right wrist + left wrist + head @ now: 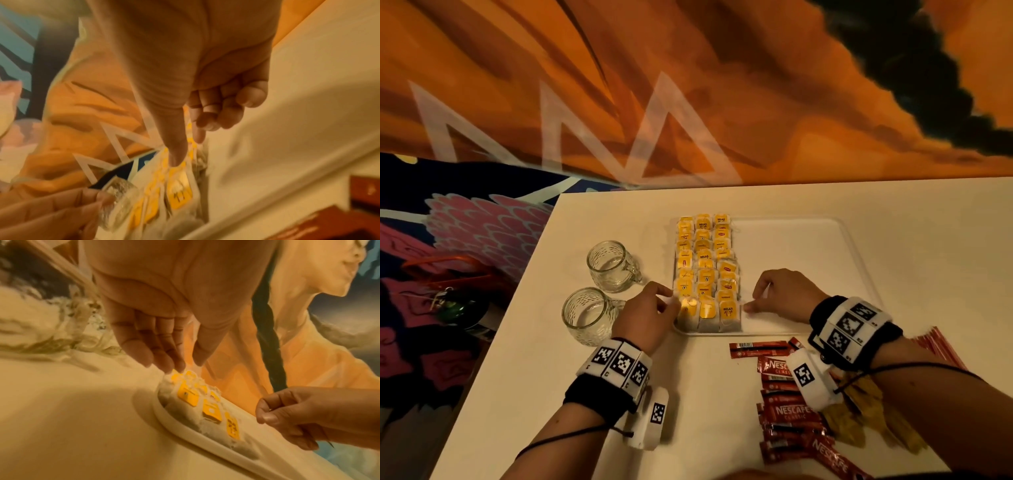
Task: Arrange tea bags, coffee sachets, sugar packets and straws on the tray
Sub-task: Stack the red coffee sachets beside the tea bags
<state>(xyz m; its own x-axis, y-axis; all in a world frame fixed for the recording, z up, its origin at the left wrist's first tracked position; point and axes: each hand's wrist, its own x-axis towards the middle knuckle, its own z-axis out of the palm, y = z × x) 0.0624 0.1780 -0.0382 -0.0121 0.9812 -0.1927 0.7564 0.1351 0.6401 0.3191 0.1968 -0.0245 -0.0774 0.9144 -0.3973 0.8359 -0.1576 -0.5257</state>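
Tea bags with yellow tags fill three columns at the left end of the white tray. My left hand touches the front left bags with straight fingers. My right hand is just right of the columns; its thumb and forefinger point down at the right column, its other fingers are curled, and it holds nothing that I can see. Red coffee sachets lie loose on the table in front of the tray. Yellow-brown sugar packets and red-striped straws lie partly under my right wrist.
Two glass mugs stand left of the tray, close to my left hand. The white table's left edge drops to a patterned floor with clutter. An orange mural wall runs behind the table.
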